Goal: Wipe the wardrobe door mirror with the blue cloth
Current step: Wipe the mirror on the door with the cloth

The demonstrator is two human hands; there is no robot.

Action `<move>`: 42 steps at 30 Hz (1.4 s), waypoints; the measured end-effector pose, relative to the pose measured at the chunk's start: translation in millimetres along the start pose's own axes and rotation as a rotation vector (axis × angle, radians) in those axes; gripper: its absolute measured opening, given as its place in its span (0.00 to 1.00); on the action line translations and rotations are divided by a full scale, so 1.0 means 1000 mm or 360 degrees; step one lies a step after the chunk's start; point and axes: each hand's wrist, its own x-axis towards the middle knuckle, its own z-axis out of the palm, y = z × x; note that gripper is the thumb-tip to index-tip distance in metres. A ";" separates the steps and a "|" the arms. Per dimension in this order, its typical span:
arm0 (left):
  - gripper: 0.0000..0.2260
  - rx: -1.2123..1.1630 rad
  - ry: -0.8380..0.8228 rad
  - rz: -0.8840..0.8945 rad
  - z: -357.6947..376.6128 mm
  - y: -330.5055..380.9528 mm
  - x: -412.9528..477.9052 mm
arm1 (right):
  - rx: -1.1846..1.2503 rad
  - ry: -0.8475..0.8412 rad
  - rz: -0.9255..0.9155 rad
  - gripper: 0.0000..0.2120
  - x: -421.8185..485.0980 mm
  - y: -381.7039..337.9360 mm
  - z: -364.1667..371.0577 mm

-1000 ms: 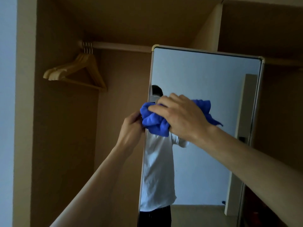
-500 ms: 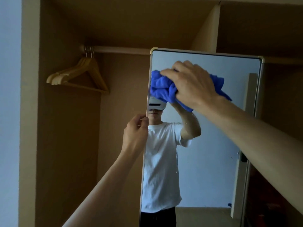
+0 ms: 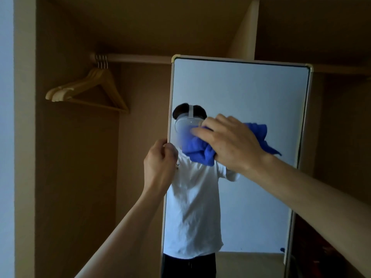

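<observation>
You're wiping mid-height: right hand (image 3: 230, 145) clutching the bunched blue cloth (image 3: 197, 155) on the pale-framed mirror (image 3: 241, 93), left hand (image 3: 159, 165) pinching its edge (steadying); lower glass likely needing you next.

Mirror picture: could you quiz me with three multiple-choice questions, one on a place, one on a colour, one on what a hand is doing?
1. Where do the wooden hangers hang?
A) on the rail left of the mirror
B) on the mirror's top edge
C) on the floor
2. What colour is the cloth in the right hand?
A) red
B) blue
C) white
3. What is the left hand doing?
A) hanging free
B) gripping the mirror's left edge
C) holding a hanger
Answers: 1 A, their hooks sit over the rail; 2 B, bright blue against the mirror; 3 B, its fingers curl round that edge.
</observation>
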 end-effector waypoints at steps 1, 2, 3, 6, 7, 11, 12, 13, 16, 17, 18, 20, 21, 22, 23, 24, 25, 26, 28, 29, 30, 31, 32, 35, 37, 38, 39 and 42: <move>0.11 0.0010 0.0005 -0.0004 0.001 0.001 -0.001 | 0.0009 -0.0039 -0.0004 0.12 -0.007 -0.005 0.004; 0.11 0.0014 0.0007 -0.0007 0.002 0.001 -0.003 | 0.0015 -0.0071 -0.0002 0.13 -0.013 -0.008 0.006; 0.11 0.0021 0.0006 -0.0009 0.003 0.003 -0.004 | 0.0025 -0.0087 0.0003 0.13 -0.016 -0.010 0.008; 0.12 0.0059 0.0010 0.0001 0.003 0.005 -0.007 | 0.0069 -0.0088 0.0002 0.16 -0.017 -0.006 0.004; 0.13 0.0080 0.0013 0.0012 0.003 0.006 -0.007 | 0.0089 -0.0078 0.0003 0.18 -0.015 -0.002 0.001; 0.13 0.0149 0.0013 0.0032 0.004 0.007 -0.010 | 0.0119 0.0007 0.0101 0.17 0.000 0.026 -0.013; 0.12 0.0165 0.0021 0.0029 0.005 0.007 -0.010 | 0.0114 0.0031 0.0131 0.17 0.004 0.035 -0.016; 0.11 0.0181 0.0028 0.0019 0.005 0.007 -0.010 | 0.0107 0.0049 0.0156 0.17 0.008 0.044 -0.019; 0.10 0.0228 0.0055 0.0001 0.009 0.007 -0.011 | 0.0112 0.0113 0.0231 0.19 0.014 0.066 -0.026; 0.09 0.0243 0.0061 0.0000 0.010 0.008 -0.012 | 0.0117 0.0135 0.0255 0.19 0.015 0.070 -0.026; 0.09 0.0255 0.0067 0.0003 0.011 0.008 -0.013 | 0.0124 0.0154 0.0266 0.19 0.015 0.071 -0.025; 0.08 0.0270 0.0072 0.0013 0.013 0.008 -0.016 | 0.0136 0.0169 0.0239 0.18 0.011 0.070 -0.021; 0.07 0.0276 0.0068 0.0010 0.014 0.009 -0.017 | 0.0143 0.0158 0.0219 0.18 0.007 0.068 -0.018; 0.07 0.0278 0.0062 0.0002 0.014 0.009 -0.018 | 0.0153 0.0136 0.0205 0.17 0.002 0.064 -0.015; 0.06 0.0275 0.0056 -0.0008 0.015 0.010 -0.019 | 0.0169 0.0116 0.0193 0.16 -0.004 0.060 -0.012; 0.06 0.0271 0.0051 -0.0016 0.015 0.011 -0.020 | 0.0192 0.0108 0.0169 0.16 -0.013 0.056 -0.009; 0.06 0.0270 0.0047 -0.0023 0.015 0.011 -0.020 | 0.0215 0.0106 0.0136 0.16 -0.022 0.051 -0.006; 0.06 0.0272 0.0045 -0.0031 0.015 0.012 -0.021 | 0.0222 0.0093 0.0100 0.18 -0.032 0.045 -0.002; 0.06 0.0286 0.0039 -0.0053 0.015 0.012 -0.021 | 0.0193 0.0007 0.0058 0.18 -0.049 0.035 0.006; 0.06 0.0294 0.0035 -0.0066 0.015 0.012 -0.021 | 0.0205 -0.0032 0.0056 0.19 -0.056 0.032 0.008; 0.07 0.0299 0.0035 -0.0080 0.016 0.013 -0.022 | 0.0236 -0.0053 0.0061 0.19 -0.060 0.031 0.010; 0.08 0.0300 0.0038 -0.0091 0.017 0.013 -0.023 | 0.0252 -0.0066 0.0065 0.19 -0.061 0.031 0.009; 0.10 0.0299 0.0040 -0.0099 0.017 0.013 -0.024 | 0.0240 -0.0069 0.0057 0.18 -0.060 0.034 0.007; 0.17 0.0318 0.0034 -0.0115 0.019 0.014 -0.029 | 0.0247 -0.0033 0.0092 0.18 -0.051 0.049 -0.004; 0.20 0.0334 0.0034 -0.0120 0.019 0.014 -0.031 | 0.0218 0.0042 0.0169 0.19 -0.042 0.068 -0.012; 0.21 0.0337 0.0035 -0.0127 0.020 0.013 -0.032 | 0.0201 0.0082 0.0209 0.20 -0.038 0.078 -0.016; 0.22 0.0339 0.0035 -0.0136 0.021 0.014 -0.032 | 0.0192 0.0112 0.0249 0.21 -0.033 0.088 -0.020; 0.23 0.0343 0.0049 -0.0164 0.024 0.014 -0.035 | 0.0182 0.0158 0.0317 0.21 -0.024 0.108 -0.028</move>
